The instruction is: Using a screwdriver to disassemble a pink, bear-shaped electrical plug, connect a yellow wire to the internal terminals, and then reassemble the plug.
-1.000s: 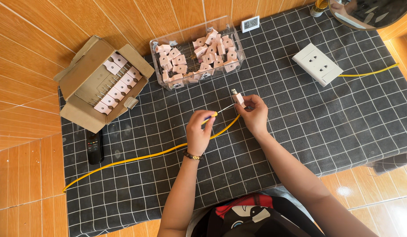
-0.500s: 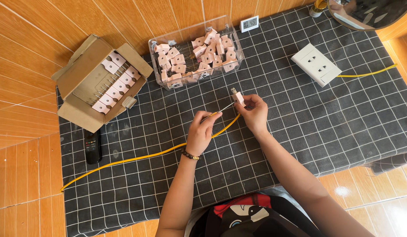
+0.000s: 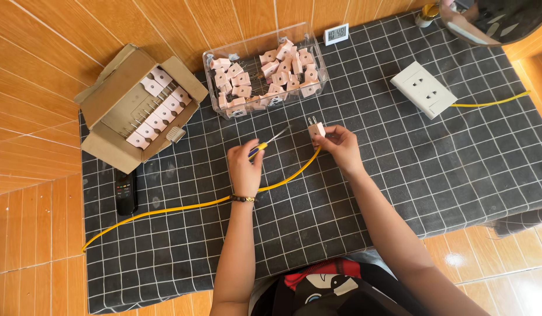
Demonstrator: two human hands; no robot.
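Head view: right hand fingers clamped on small plug, held just above the surface w/ yellow cable attached. Left hand fingers closed on screwdriver. Plug prob. light, rigid; best gripped by body, not prongs.

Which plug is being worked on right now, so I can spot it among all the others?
Start at the clear plastic bin of pinkish plugs at the top of the black checked cloth. Just below it, the right hand holds one plug above the cloth. Unlike the loose ones in the bin, it has a yellow cable running from it.
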